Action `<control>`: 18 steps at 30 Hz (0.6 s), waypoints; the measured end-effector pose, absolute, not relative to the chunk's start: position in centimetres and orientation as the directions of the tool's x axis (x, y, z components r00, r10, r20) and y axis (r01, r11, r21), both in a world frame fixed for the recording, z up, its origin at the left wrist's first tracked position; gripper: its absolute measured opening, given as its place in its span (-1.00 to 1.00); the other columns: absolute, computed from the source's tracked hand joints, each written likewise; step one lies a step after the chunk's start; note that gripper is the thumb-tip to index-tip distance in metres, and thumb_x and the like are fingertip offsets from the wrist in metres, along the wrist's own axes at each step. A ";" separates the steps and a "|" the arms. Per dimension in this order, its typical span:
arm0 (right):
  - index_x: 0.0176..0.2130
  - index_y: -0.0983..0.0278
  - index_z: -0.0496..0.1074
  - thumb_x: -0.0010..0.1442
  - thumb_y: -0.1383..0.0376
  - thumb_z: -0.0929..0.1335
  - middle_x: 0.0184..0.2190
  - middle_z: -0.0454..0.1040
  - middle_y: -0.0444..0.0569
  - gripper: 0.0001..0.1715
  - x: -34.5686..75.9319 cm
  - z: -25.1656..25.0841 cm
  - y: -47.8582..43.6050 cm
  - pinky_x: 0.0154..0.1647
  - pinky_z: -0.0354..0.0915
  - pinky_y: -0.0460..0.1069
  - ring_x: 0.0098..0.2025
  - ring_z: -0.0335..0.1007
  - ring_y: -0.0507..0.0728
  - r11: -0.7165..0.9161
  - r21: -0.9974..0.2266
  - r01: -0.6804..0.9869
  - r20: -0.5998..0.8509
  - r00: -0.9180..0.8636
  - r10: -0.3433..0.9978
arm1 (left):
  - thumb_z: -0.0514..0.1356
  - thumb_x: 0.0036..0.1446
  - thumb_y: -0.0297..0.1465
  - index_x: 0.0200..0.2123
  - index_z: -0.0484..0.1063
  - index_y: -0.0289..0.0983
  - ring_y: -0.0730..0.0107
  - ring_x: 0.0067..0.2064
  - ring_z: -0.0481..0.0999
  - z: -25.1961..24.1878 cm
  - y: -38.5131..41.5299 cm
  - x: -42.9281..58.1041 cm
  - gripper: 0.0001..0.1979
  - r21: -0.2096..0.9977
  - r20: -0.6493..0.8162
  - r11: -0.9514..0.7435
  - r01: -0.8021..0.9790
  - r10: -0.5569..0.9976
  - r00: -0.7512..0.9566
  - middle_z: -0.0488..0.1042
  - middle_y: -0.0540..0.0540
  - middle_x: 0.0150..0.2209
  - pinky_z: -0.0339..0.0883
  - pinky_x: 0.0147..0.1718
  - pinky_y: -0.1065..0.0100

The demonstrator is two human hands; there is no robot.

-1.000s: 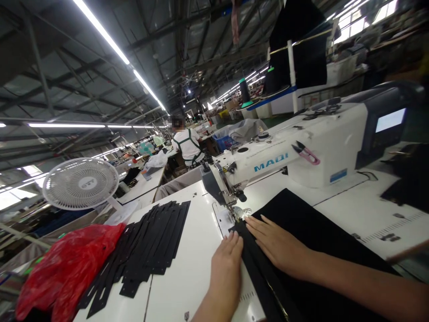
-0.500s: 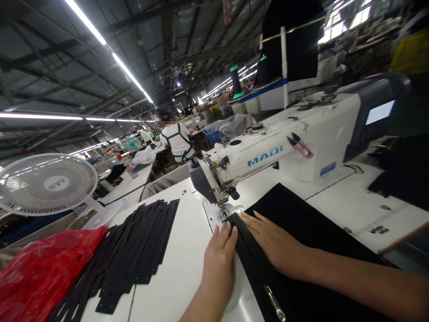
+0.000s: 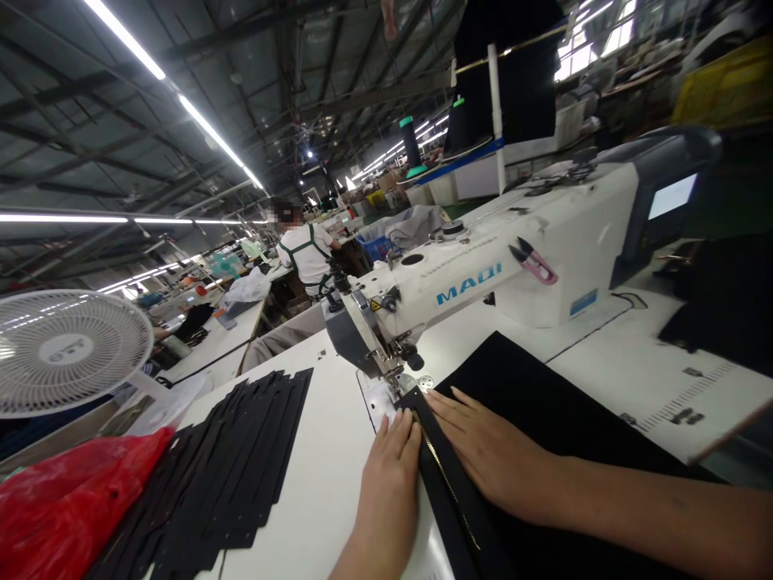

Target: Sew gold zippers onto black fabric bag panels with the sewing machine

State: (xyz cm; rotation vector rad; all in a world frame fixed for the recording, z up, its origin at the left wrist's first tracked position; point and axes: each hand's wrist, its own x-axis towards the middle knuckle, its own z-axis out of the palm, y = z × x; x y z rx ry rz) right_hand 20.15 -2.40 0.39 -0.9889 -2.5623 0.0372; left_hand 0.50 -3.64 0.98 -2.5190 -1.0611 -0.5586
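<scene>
A white fan [image 3: 124, 338] stands beyond a red plastic bag [image 3: 78, 507] — a person in white [image 3: 307, 256] farther off.

Overhead tube lights [image 3: 217, 138] and far window [image 3: 621, 34] supply illumination; roof [image 3: 229, 40] dim. Bench [image 3: 326, 451] shows glare; black fabric [image 3: 537, 395] underexposed. Frame edges stretched, background soft.

Strip [image 3: 457, 483]: black, long, narrow; lies flat, slanting from the presser foot [image 3: 395, 383] toward the near edge of view; far end squared, just beside the foot, whether under it cannot be told; zip [image 3: 447, 481]: gold teeth, in a straight line lengthwise along the strip, black margin on either side; whether fastened cannot be told; cloth [image 3: 543, 403]: plain black, broad, spread flat on the table [image 3: 314, 475] to the right of the strip; one far corner pointed, edges straight; near part out of view.
</scene>
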 end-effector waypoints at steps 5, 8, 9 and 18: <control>0.23 0.35 0.08 0.20 0.43 0.14 0.20 0.14 0.15 -0.40 20.0 0.4 -2.3 0.20 0.03 0.23 0.23 0.00 0.23 0.715 -0.221 0.663 0.374 -0.620 0.690 | -0.11 0.21 -0.61 0.00 0.33 -0.40 0.18 0.04 0.41 1.1 -2.9 0.1 -0.64 -0.210 0.488 -0.698 0.684 0.532 0.692 0.44 -0.30 -0.02 0.40 -0.05 0.08; 0.25 0.24 0.04 0.15 0.40 0.20 0.21 0.11 0.17 -0.32 20.1 1.1 -2.2 0.19 0.00 0.27 0.24 -0.04 0.28 0.711 -0.291 0.640 0.311 -0.640 0.703 | -0.07 0.23 -0.55 0.08 0.27 -0.36 0.17 0.08 0.37 0.7 -2.7 -0.6 -0.63 -0.230 0.466 -0.670 0.706 0.561 0.684 0.43 -0.25 0.00 0.42 -0.06 0.18; 0.25 0.21 0.03 0.15 0.39 0.20 0.22 0.09 0.18 -0.32 20.2 1.4 -2.1 0.19 -0.01 0.28 0.25 -0.06 0.29 0.710 -0.314 0.631 0.294 -0.646 0.704 | -0.06 0.23 -0.54 0.10 0.25 -0.33 0.18 0.09 0.35 0.4 -2.6 -0.9 -0.62 -0.233 0.460 -0.664 0.710 0.568 0.682 0.43 -0.22 0.00 0.42 -0.06 0.21; 0.21 0.30 0.13 0.20 0.25 0.24 0.19 0.08 0.33 -0.39 21.2 3.3 -1.7 0.16 -0.02 0.33 0.24 -0.06 0.37 0.688 -0.457 0.564 0.243 -0.665 0.707 | 0.00 0.22 -0.53 0.14 0.23 -0.17 0.23 0.05 0.40 -1.5 -1.3 -3.5 -0.57 -0.188 0.517 -0.693 0.696 0.533 0.670 0.43 -0.11 0.01 0.44 -0.08 0.33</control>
